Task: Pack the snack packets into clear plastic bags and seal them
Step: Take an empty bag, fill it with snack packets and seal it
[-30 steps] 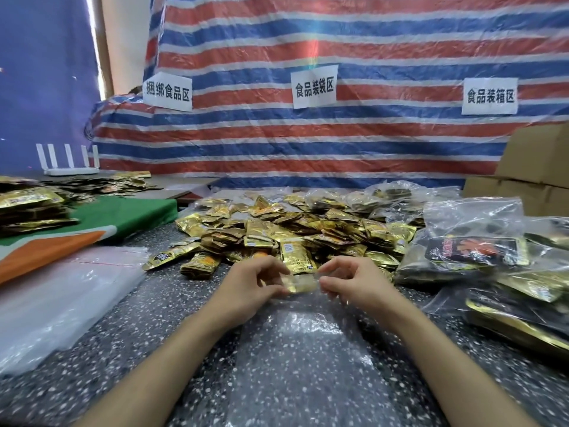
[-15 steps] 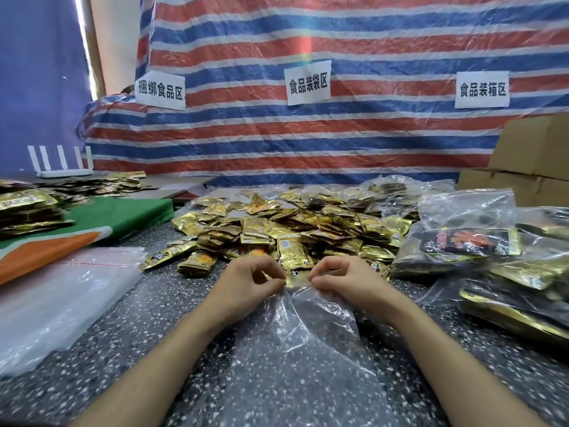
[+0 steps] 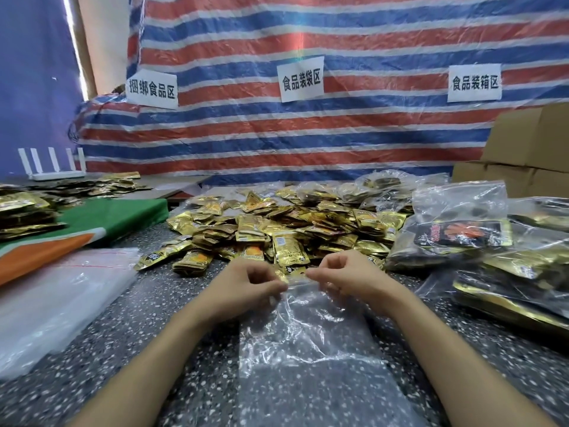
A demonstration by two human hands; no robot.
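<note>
The left grip and right grip are both curled small, each pinching one side of the mouth of a clear plastic bag. The bag lies crumpled on the speckled tabletop between the forearms. Just beyond the fingers is a heap of gold snack packets, with filled bags to its right and a stack of empty bags to the left.

Curled fingers on clear bag mouth
</note>
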